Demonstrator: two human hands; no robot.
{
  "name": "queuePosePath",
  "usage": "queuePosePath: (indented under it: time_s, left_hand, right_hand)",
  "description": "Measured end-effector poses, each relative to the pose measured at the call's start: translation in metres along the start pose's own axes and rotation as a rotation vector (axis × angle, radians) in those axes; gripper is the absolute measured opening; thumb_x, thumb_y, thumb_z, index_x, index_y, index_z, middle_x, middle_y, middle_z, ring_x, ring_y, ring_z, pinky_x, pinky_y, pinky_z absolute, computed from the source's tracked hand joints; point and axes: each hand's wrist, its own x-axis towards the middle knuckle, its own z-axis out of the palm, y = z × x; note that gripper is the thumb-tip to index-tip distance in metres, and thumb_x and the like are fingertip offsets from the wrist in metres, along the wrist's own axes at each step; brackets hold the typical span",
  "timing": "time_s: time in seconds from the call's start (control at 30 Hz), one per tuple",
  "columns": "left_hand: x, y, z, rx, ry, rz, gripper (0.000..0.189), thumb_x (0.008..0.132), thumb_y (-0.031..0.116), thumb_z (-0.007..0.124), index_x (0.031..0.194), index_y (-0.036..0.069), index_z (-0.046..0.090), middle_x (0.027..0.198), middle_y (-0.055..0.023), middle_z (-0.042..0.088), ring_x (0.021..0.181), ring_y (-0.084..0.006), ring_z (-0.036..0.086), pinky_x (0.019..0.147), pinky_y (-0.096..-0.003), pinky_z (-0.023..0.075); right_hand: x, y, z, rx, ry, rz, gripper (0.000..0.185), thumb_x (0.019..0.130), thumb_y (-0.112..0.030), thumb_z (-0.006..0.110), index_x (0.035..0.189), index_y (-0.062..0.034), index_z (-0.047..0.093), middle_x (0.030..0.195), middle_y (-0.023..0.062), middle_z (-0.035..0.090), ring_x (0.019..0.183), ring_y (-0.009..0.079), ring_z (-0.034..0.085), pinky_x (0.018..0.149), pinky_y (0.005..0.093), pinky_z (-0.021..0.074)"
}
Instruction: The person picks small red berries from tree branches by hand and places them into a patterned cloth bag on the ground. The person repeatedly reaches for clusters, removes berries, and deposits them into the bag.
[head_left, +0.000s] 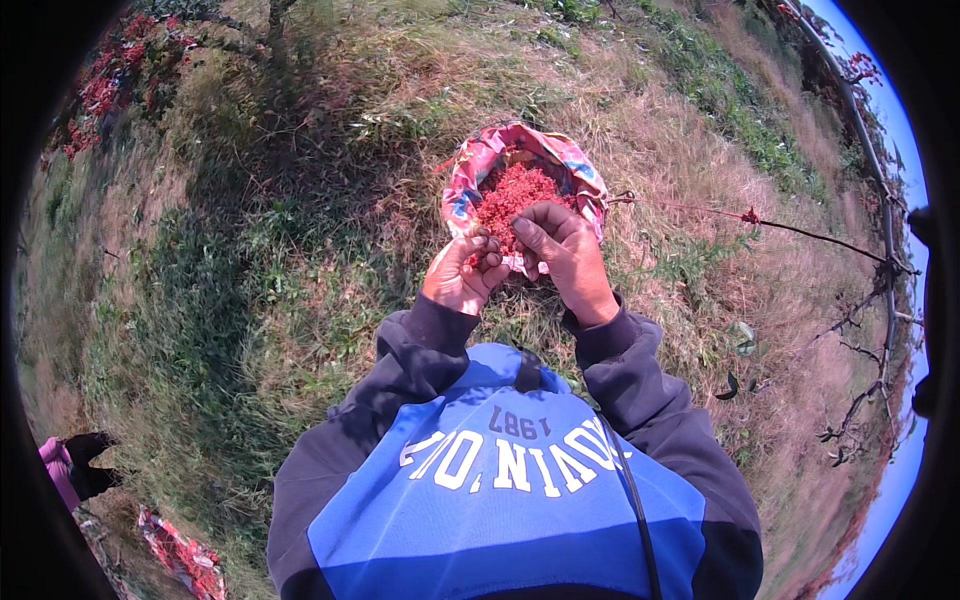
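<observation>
A floral pink cloth bag (469, 169) hangs or stands before me, its mouth wide and round. Small red berry clusters (521, 187), much like Sichuan pepper, fill it. Over its near rim is my left hand (466, 271), palm turned up, thumb and fingertips brought together. My right hand (564, 251) is beside it with the back up, thumb pressed towards a bent forefinger. A gap separates the two hands. Anything pinched in either is too small to make out.
A red cord (686, 207) runs from the bag's right side to a thorny, mostly bare branch (889, 225). Red-fruited bushes (112, 75) grow at upper left. At lower left are a person in pink (60, 472) and another red-filled cloth bag (184, 555). Dry grass (697, 300) covers the slope.
</observation>
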Motion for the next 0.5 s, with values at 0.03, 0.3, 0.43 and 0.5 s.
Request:
queuePosePath:
  time_s: [0.03,0.3,0.43,0.5]
  left_hand:
    - [0.002,0.001,-0.007,-0.018,-0.021,-0.002,0.018,0.082,0.014,0.051,0.096,0.003,0.051,0.085,-0.0071,0.058,0.075,-0.0145,0.058,0.070,-0.0316,0.0527]
    - [-0.002,0.011,0.006,-0.165,0.010,0.003,0.032,0.079,0.008,0.040,0.108,-0.005,0.046,0.108,-0.0190,0.052,0.104,-0.0290,0.050,0.092,-0.0421,0.0406]
    - [-0.006,0.017,0.014,-0.366,-0.101,-0.010,0.048,0.080,0.011,0.038,0.123,-0.007,0.032,0.127,-0.0217,0.036,0.119,-0.0313,0.035,0.102,-0.0444,0.0268]
    - [-0.006,0.017,0.013,-0.309,-0.126,-0.004,0.052,0.083,0.019,0.038,0.128,-0.006,0.025,0.132,-0.0198,0.030,0.121,-0.0303,0.033,0.102,-0.0425,0.0269]
  right_hand:
    - [0.002,-0.003,-0.001,-0.033,0.030,-0.033,0.015,0.082,-0.016,0.058,0.085,-0.0013,0.054,0.063,-0.0009,0.052,0.050,0.0045,0.047,0.043,0.0172,0.0382]
    - [0.059,0.002,-0.053,-0.751,0.188,-0.469,0.024,0.082,-0.014,0.058,0.100,0.0008,0.053,0.079,0.0048,0.056,0.067,0.0109,0.056,0.060,0.0236,0.0467]
    - [0.053,-0.006,-0.056,-0.877,0.213,-0.566,0.022,0.080,-0.010,0.057,0.100,0.0001,0.056,0.088,0.0104,0.058,0.077,0.0170,0.059,0.066,0.0264,0.0462]
    - [0.030,-0.008,-0.034,-0.878,0.081,-0.566,0.019,0.078,-0.009,0.058,0.095,-0.0015,0.057,0.085,0.0099,0.057,0.076,0.0179,0.059,0.066,0.0276,0.0466]
